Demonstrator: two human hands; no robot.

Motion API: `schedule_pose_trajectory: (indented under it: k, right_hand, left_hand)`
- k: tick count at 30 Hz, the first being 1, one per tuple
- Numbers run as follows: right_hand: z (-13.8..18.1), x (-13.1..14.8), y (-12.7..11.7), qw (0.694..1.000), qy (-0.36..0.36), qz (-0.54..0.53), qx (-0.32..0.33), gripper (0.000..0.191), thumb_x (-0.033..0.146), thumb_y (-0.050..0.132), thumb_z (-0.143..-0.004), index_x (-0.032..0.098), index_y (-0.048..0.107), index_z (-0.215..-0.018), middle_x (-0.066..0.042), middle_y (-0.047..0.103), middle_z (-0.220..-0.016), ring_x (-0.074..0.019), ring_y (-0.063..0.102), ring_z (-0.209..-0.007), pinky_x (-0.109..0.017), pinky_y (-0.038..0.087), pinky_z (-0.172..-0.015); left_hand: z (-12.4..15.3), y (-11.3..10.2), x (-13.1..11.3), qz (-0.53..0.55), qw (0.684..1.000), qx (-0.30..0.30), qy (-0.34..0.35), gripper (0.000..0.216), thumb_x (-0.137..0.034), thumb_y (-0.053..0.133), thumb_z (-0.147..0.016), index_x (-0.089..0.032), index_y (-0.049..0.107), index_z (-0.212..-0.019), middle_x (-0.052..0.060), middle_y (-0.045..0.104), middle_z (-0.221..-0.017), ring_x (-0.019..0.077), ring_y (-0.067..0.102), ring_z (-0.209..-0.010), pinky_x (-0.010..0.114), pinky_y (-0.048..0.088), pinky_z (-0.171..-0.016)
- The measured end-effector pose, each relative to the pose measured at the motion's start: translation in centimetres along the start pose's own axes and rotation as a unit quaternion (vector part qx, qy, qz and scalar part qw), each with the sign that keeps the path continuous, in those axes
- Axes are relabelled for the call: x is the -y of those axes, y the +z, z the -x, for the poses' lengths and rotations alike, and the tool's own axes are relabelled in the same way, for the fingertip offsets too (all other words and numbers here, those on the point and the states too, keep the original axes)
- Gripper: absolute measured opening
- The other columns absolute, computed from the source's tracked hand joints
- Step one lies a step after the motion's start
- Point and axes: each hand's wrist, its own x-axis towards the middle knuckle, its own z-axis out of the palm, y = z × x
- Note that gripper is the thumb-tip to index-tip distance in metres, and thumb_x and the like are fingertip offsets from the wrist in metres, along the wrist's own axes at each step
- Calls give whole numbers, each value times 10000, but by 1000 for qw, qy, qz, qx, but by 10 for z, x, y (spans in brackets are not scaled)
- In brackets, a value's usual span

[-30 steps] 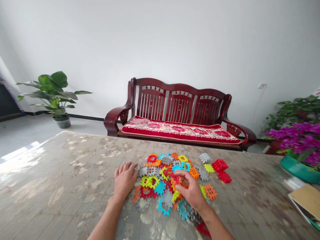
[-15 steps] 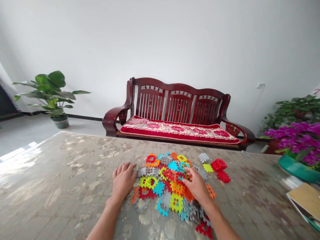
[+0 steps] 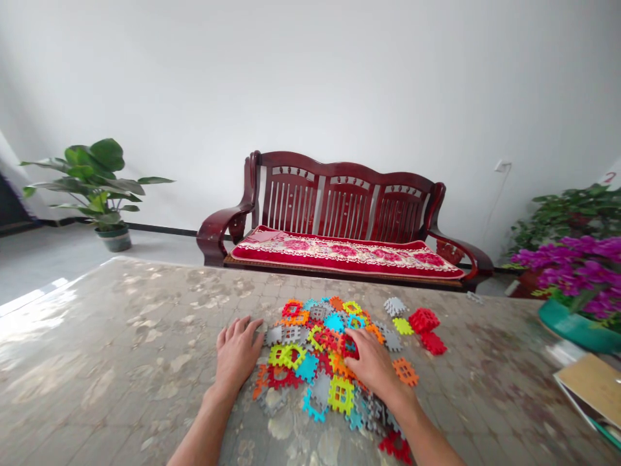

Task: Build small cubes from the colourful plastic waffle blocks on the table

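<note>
A heap of interlocking foam-like puzzle tiles [image 3: 342, 393] in red, orange, yellow-green, blue and grey covers the middle of the table, several with cut-out windows. My left hand [image 3: 239, 349] lies flat with its fingers spread, just left of the heap beside the grey tiles [image 3: 292, 334]. Over the right part of the heap, my right hand [image 3: 371, 362] has its thumb and fingers closed at the edge of a red puzzle tile [image 3: 350, 347]. The fingertips are partly hidden. An orange tile [image 3: 405, 372] lies right of that hand.
Red tiles [image 3: 425, 321], a yellow-green tile [image 3: 402, 325] and grey tiles [image 3: 394, 306] sit apart at the right. Purple flowers in a teal pot [image 3: 577, 329] and a brown notebook [image 3: 592, 388] occupy the right side. A wooden bench [image 3: 347, 207] stands behind the table.
My right hand has shifted left and slightly nearer, closing on the red tile and uncovering the orange tile at its right. The left hand stays in place.
</note>
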Motion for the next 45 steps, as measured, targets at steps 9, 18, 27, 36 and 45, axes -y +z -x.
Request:
schedule_pose_trajectory:
  k: [9,18,27,36,45]
  right_hand:
    - [-12,-42,-34,984,82,-6,-158,466,388,569,-788,189,621,-1206,-90,655,-1170,-245,589,-1092,-369,443,-962]
    - [-27,-151,-99,925,291,164,-181,477,516,484,-829,222,650,-1167,-111,684,-1029,-272,629,-946,-355,471,-798]
    - [-34,-169,-104,903,369,184,-122,556,585,437,-834,217,632,-1203,-154,658,-1106,-324,633,-990,-411,501,-774]
    - [-35,-165,-98,909,361,174,-115,630,627,407,-839,198,581,-1267,-167,634,-1144,-336,621,-1004,-430,493,-791]
    - [-29,-134,-79,952,194,148,-184,488,462,465,-854,160,625,-1202,-147,633,-1166,-287,578,-1073,-410,445,-922]
  left_hand:
    - [-2,6,5,-12,1000,4,10,383,-387,440,-915,-291,633,-1232,65,566,-1356,260,435,-1295,443,268,-1087]
    - [-3,3,3,-28,999,17,0,396,-405,419,-919,-309,620,-1246,47,562,-1362,242,436,-1294,423,271,-1084]
    - [-4,8,6,-30,999,14,1,397,-397,422,-913,-314,617,-1249,49,556,-1368,234,435,-1297,421,279,-1081]
    - [-4,6,6,-22,1000,13,-2,381,-381,439,-906,-310,637,-1224,54,570,-1356,245,450,-1290,436,286,-1079]
    - [-3,9,6,-14,1000,-6,6,371,-384,452,-907,-302,640,-1216,61,576,-1346,256,453,-1277,440,287,-1071]
